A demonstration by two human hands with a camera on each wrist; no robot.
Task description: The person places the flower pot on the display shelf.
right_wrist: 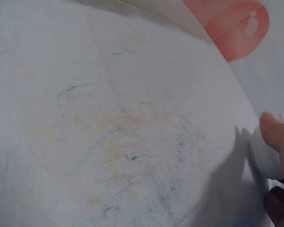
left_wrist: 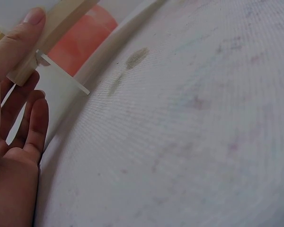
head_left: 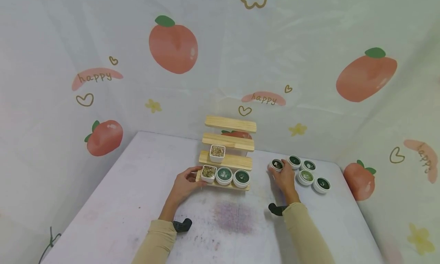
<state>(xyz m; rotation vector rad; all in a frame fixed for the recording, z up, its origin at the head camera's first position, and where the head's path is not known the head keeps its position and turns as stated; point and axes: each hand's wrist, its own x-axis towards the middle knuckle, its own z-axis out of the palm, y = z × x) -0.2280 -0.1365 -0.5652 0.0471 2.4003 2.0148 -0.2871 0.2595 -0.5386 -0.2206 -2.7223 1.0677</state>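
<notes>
A tiered wooden stand has its left end at my left hand. The left thumb lies along the bottom slat, at a white pot's side, with other fingers curled below the wood. On that slat sit a square white pot with grainy yellowish-green filling and two round white pots with green tops. My right hand pinches a round white pot with a dark top, which stands low at the table; contact underneath is unclear. The right wrist view shows its white side beside the thumb.
Several round green-topped pots cluster right of my right hand. Another square pot stands on the second slat from the bottom. A fruit-patterned cloth hangs behind and beside the white table, whose surface has a purplish stain.
</notes>
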